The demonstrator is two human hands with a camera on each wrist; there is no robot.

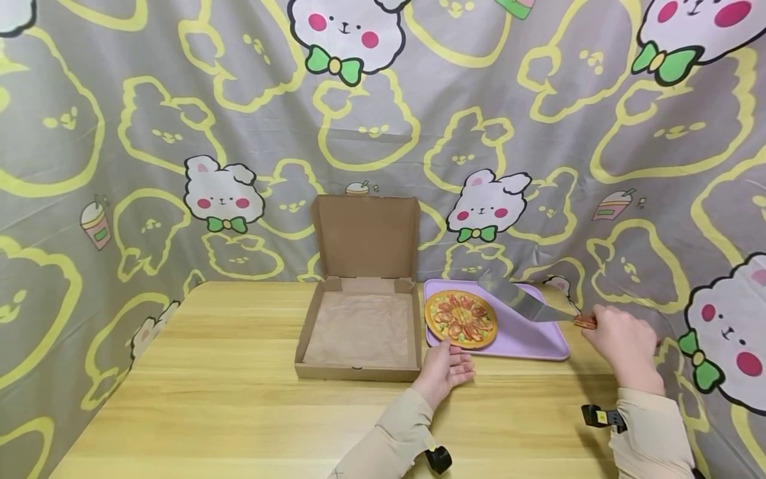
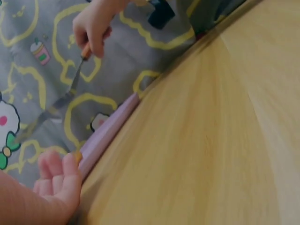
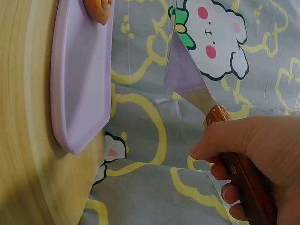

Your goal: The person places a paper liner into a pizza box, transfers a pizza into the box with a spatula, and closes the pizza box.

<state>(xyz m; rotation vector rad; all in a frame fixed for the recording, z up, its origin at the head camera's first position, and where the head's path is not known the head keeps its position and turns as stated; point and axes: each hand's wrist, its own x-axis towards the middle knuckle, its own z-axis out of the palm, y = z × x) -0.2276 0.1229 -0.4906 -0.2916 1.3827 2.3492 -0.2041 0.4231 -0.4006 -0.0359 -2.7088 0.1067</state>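
My right hand (image 1: 622,342) grips the wooden handle of a metal spatula (image 1: 520,303), its blade raised over the back of the purple tray (image 1: 526,339). In the right wrist view my fingers wrap the brown handle (image 3: 248,187) of the spatula (image 3: 185,75). A round pizza (image 1: 461,319) lies on the tray's left part, its left edge near the tray rim. My left hand (image 1: 443,372) is at the pizza's front edge, palm turned up and fingers extended; whether it bears any weight I cannot tell. The left wrist view shows that hand (image 2: 54,192) beside the tray edge (image 2: 105,133).
An open cardboard pizza box (image 1: 359,372) lined with brown paper (image 1: 362,326) stands left of the tray, its lid upright at the back. The wooden table (image 1: 227,399) ends at a patterned grey curtain (image 1: 371,146) behind and at both sides.
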